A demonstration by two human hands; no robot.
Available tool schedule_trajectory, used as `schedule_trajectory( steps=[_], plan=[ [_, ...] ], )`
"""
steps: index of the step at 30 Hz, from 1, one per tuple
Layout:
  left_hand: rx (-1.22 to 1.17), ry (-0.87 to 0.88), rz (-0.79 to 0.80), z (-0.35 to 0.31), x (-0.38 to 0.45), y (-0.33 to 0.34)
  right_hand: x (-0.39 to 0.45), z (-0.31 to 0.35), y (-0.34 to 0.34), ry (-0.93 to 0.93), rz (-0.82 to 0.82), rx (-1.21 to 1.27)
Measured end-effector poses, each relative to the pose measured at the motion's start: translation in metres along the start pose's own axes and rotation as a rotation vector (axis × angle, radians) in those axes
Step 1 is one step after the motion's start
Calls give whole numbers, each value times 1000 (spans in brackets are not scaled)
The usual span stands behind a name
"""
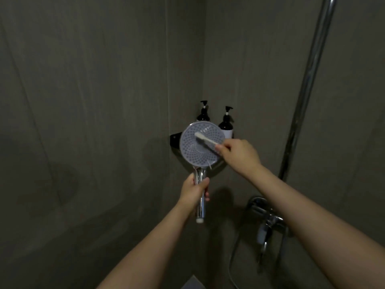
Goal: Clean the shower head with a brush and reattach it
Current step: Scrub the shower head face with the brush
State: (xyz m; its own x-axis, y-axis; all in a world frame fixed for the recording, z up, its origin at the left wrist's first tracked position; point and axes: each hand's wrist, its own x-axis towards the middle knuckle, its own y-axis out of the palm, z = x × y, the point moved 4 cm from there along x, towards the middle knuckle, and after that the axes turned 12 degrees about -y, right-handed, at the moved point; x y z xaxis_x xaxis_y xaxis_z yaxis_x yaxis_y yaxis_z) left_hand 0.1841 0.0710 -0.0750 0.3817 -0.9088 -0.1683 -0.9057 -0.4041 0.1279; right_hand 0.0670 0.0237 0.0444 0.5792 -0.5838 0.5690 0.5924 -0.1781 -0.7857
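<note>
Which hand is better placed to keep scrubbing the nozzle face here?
The right hand: it pinches the toothbrush, whose bristles lie on the shower head face. The left hand grips the chrome handle, steadying it.

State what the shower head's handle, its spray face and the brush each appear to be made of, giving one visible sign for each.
Handle: looks like chromed metal or chrome-plated plastic; it is mirror-bright with sharp reflections.
Spray face: probably matt plastic or rubber; pale grey, dull, dotted with rows of nozzle holes.
Brush: likely white plastic; thin, pale and without shine. Its bristles are too blurred to judge.
</note>
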Motion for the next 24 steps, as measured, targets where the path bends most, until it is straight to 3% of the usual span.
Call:
schedule_trajectory(
  steps=[2, 6, 10, 14, 18, 22, 24],
  plan=[
    [31, 6, 19, -3, -5, 15, -6, -3, -7, 2, 28, -79],
    [32, 18, 46, -12, -11, 39, -12, -27, -44, 129, -204, -72],
    [33, 6, 68, -9, -13, 51, -24, -23, -33, 52, -26, -225],
    [30, 2, 85, -5, -15, 55, -30, -42, -50, 213, -170, -167],
    [61, -3, 114, -5, -13, 59, -36, -22, -26, 46, 34, -299],
    [110, 24, 96, -12, -10, 62, -31, -41, -41, 249, -187, -149],
    [85, 16, 95, -13, -10, 65, -31, -31, -37, 207, -134, -186]
  ],
)
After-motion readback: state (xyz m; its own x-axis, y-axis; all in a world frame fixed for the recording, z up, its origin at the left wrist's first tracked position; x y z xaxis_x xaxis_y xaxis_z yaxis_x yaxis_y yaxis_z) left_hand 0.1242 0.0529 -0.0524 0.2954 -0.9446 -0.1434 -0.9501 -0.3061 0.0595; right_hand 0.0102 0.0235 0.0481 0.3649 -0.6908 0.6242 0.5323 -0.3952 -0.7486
